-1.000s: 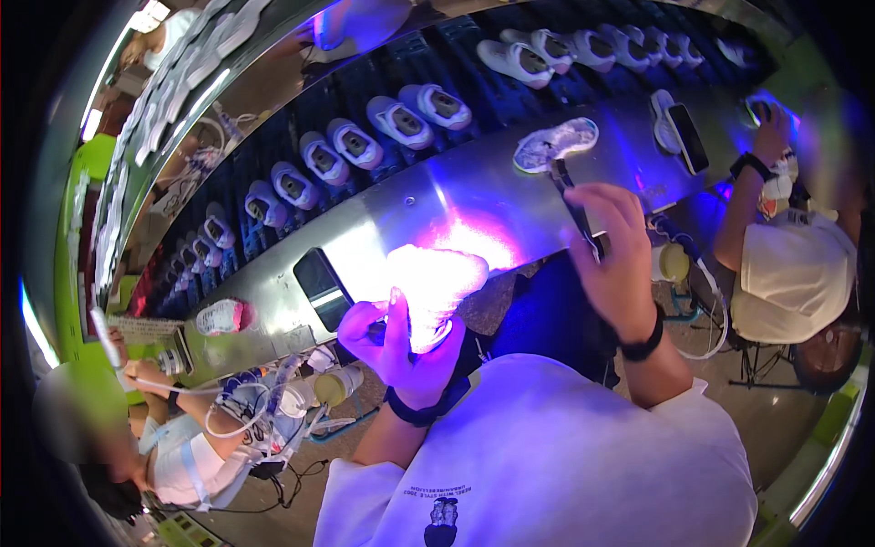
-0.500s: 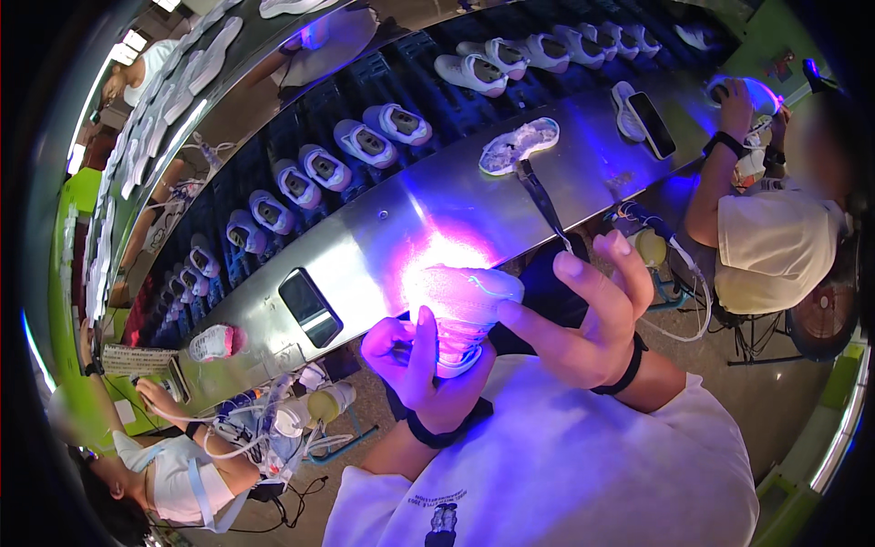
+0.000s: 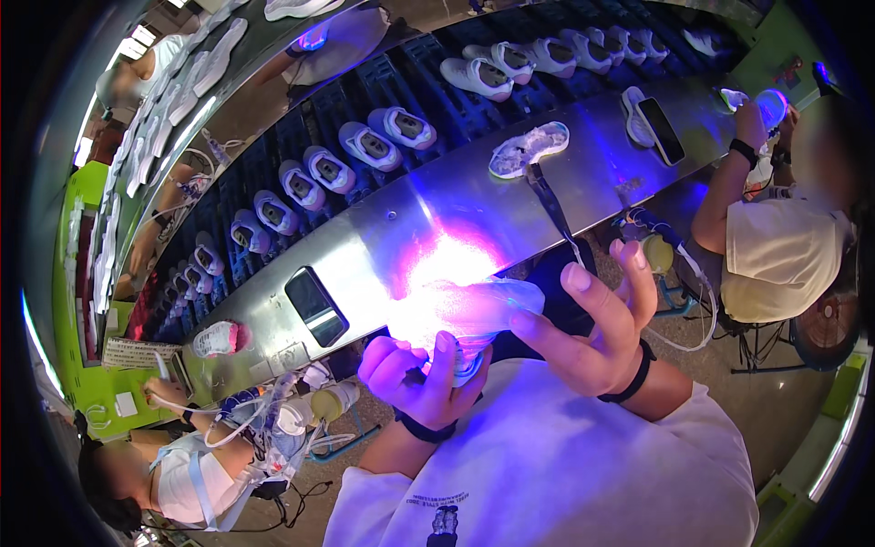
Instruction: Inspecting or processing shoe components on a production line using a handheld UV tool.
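Note:
A pale shoe [image 3: 497, 304] is raised over the near edge of the metal bench, tilted and partly washed out by bright violet light. My left hand [image 3: 424, 378] grips its lower end, fingers and thumb closed around it. At the shoe's right end, my right hand [image 3: 597, 333] has its fingers spread; one fingertip is at the surface, and I cannot tell whether it touches. Beyond that hand, a dark-handled brush [image 3: 551, 208] rests with its head end on a sole-shaped pad [image 3: 529, 149] covered in whitish stuff.
Pale shoes [image 3: 369, 146] line the dark conveyor behind the metal bench [image 3: 365, 242]. One phone [image 3: 316, 305] lies on the bench at left, another [image 3: 661, 130] by a sole at right. Co-workers sit at left [image 3: 191, 479] and right [image 3: 775, 246], the right one holding a lit shoe.
The shoe has turned, its free end now reaching farther right. My left hand has shifted slightly lower and tilted with it. The right hand stays spread in nearly the same spot.

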Tool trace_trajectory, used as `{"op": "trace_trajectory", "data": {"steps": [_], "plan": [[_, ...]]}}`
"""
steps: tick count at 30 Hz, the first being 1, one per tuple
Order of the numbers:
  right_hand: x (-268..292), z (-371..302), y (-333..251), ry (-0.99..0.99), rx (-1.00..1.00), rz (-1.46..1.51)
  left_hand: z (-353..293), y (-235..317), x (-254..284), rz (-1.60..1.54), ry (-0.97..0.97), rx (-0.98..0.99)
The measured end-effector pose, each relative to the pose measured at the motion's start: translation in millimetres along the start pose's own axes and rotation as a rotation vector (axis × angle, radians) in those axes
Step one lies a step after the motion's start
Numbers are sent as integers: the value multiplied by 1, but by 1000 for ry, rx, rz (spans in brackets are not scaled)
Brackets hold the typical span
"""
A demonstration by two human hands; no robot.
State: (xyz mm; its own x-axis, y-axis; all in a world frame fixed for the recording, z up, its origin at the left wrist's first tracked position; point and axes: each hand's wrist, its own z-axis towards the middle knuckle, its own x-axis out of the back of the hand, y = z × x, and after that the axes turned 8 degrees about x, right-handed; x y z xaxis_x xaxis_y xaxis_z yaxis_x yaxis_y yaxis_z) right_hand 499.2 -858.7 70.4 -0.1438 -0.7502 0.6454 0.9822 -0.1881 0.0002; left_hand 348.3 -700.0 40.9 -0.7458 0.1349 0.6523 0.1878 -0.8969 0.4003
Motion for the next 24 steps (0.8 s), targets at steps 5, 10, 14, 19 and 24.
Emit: {"op": "trace_trajectory", "data": {"steps": [5, 10, 14, 19, 24], "plan": [[4, 0, -3, -77, -43, 14, 2, -10, -4, 34, 32, -106], [19, -14, 3, 41, -217, 526, -3, -34, -13, -55, 77, -231], [23, -4, 30, 180, -498, 995, 13, -36, -10, -86, 69, -528], [-5, 0, 35, -178, -834, 1820, 12, -29, -10, -144, -14, -600], [-9, -10, 37, -182, -739, 1705, 8, -23, -19, -202, -86, -549]]}}
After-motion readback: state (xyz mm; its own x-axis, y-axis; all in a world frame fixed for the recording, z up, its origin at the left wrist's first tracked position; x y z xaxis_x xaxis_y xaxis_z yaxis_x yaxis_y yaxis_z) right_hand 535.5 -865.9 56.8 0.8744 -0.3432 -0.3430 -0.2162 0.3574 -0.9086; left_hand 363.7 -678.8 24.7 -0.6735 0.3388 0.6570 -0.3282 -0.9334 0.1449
